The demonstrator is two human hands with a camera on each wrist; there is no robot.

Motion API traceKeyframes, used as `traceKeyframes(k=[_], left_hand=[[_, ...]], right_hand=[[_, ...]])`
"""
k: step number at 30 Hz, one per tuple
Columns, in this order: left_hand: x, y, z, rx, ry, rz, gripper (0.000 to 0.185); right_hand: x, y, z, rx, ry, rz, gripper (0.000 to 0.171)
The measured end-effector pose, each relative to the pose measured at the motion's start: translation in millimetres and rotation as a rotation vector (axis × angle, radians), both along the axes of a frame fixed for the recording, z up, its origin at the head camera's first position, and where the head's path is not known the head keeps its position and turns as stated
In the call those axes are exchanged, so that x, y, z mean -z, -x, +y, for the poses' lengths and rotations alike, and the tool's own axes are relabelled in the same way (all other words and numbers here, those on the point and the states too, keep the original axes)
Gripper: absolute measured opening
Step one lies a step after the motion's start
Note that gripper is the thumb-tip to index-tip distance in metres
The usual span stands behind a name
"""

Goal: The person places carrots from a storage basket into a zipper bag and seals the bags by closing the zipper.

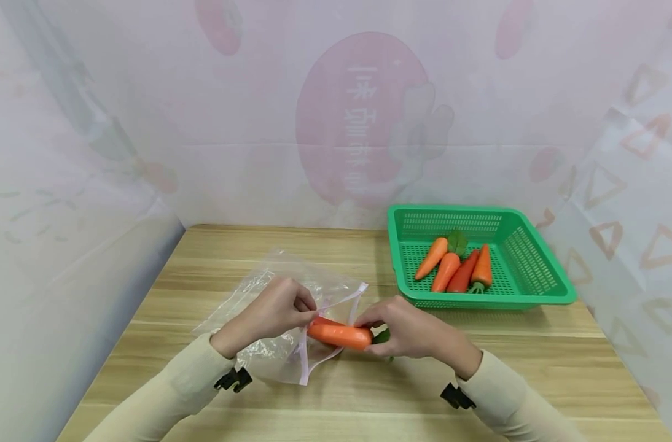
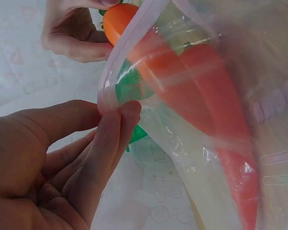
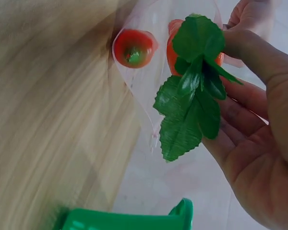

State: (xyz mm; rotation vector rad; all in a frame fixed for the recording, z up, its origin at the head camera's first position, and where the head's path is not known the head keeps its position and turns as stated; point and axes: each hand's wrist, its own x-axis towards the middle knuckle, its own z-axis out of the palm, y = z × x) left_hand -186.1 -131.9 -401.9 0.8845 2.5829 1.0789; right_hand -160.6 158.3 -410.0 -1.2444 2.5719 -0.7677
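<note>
A clear zip bag (image 1: 283,307) lies on the wooden table with its mouth toward the right. My left hand (image 1: 283,310) pinches the bag's rim (image 2: 110,103) and holds the mouth apart. My right hand (image 1: 402,328) grips an orange carrot (image 1: 340,335) at its green leafy end (image 3: 194,76), with the tip partly inside the bag's mouth. Another carrot (image 2: 221,115) shows through the plastic inside the bag, its cut end (image 3: 133,48) facing the opening.
A green plastic basket (image 1: 535,288) stands at the back right of the table and holds several carrots (image 1: 457,270). Pale printed sheeting walls in the table (image 1: 369,393) on the left, back and right.
</note>
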Motion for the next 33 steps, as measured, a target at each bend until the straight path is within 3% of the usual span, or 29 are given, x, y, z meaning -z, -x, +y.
traceKeyframes(k=[7,18,23,33], left_hand=[[-0.2,0.0,1.7,-0.004,0.011,0.009,0.005],[-0.7,0.0,1.7,-0.004,0.040,0.044,0.005],[0.4,0.8,1.4,-0.002,0.038,0.033,0.005],[1.4,-0.3,0.7,0.004,0.023,0.023,0.005]], right_hand=[[10.8,-2.4,-11.8,0.008,0.054,0.028,0.031],[26.1,-3.4,-37.8,0.058,0.022,0.071,0.033],[31.6,-3.8,-50.7,0.086,0.018,0.122,0.031],[43.8,-6.3,-67.4,0.105,0.050,0.126,0.032]])
